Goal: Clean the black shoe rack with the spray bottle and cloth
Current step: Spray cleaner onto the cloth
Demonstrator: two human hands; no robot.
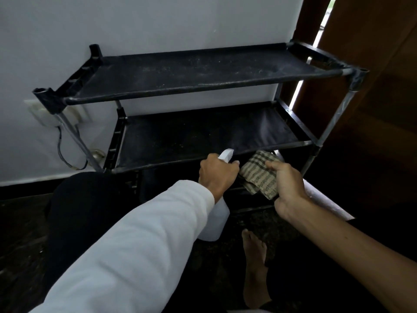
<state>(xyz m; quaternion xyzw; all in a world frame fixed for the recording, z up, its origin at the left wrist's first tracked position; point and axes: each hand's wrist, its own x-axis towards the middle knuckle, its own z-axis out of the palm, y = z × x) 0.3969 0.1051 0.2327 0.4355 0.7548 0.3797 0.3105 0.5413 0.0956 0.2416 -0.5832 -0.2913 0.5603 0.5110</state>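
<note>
The black shoe rack (203, 71) stands against the white wall, with a dusty top shelf and a darker middle shelf (203, 136). My left hand (216, 175) grips a white spray bottle (214, 224) by its neck, the nozzle pointing at the front edge of the middle shelf. My right hand (286, 186) holds a striped beige cloth (259, 175) just right of the bottle, in front of the rack below the middle shelf. The rack's lowest level is mostly hidden behind both hands.
A brown wooden door (372, 109) stands close to the rack's right side. A wall socket with a cable (67, 136) sits left of the rack. My bare foot (255, 256) and dark-clothed knee (90, 211) rest on the dark floor in front.
</note>
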